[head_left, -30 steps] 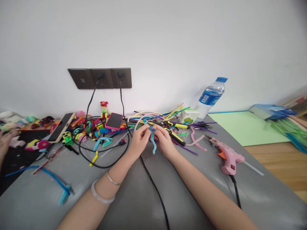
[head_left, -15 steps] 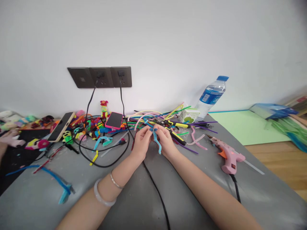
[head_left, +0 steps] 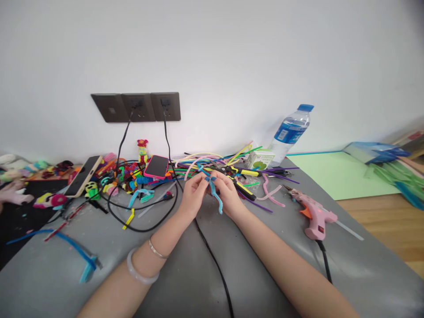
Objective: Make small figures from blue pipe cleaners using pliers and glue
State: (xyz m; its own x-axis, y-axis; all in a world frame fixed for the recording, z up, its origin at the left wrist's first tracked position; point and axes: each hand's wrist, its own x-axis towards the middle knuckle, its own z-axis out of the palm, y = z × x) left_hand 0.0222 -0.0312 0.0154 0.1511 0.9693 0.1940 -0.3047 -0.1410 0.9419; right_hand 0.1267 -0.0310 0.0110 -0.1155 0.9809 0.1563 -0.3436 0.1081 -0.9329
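A light blue pipe cleaner (head_left: 217, 198) is pinched between both hands, its lower end dangling toward me and another bit poking up above the fingers. My left hand (head_left: 194, 192) is closed on it from the left, thumb and fingertip together. From the right, my right hand (head_left: 228, 191) pinches it close beside the left fingertips. The part between the fingertips is mostly hidden. Just behind the hands lie yellow-and-black pliers (head_left: 243, 187) and a heap of coloured pipe cleaners (head_left: 202, 160).
On the right rests a pink glue gun (head_left: 318, 218) with its cord. A water bottle (head_left: 289, 132) leans by a small box (head_left: 260, 159). Leftward are black cables (head_left: 145, 229), two phones (head_left: 157, 167), fuzzy figures (head_left: 92, 190) and a bent blue pipe cleaner (head_left: 74, 247).
The view has shifted very slightly. Both hands stay together on the light blue pipe cleaner, with the left fingers a little moved. At the far left edge, another person's arm has mostly slipped out of view.
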